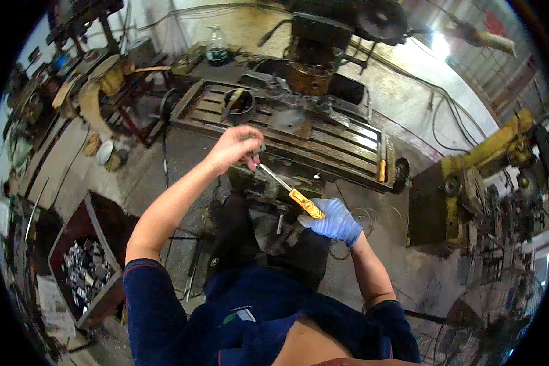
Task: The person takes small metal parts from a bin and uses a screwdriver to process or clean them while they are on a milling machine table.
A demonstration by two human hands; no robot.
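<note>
My left hand [235,148] is bare, its fingers pinched round a small grey metal piece [261,149] that they mostly cover. In a blue glove, my right hand [335,221] is closed on the yellow handle of a tool [305,203] with a straight, slim metal shaft. The shaft slants up and left, and its tip is at the fingers of my left hand, by the metal piece. Whether it is a file or a screwdriver I cannot tell. Both hands are in front of the machine's slotted table [341,154], above my lap.
A round pot [240,113] with a brush-like stick in it stands on the slotted table. Another yellow-handled tool [382,168] lies at its right end. On the floor at left, a bin [105,227] holds many small metal pieces. A yellow machine [436,201] stands at right.
</note>
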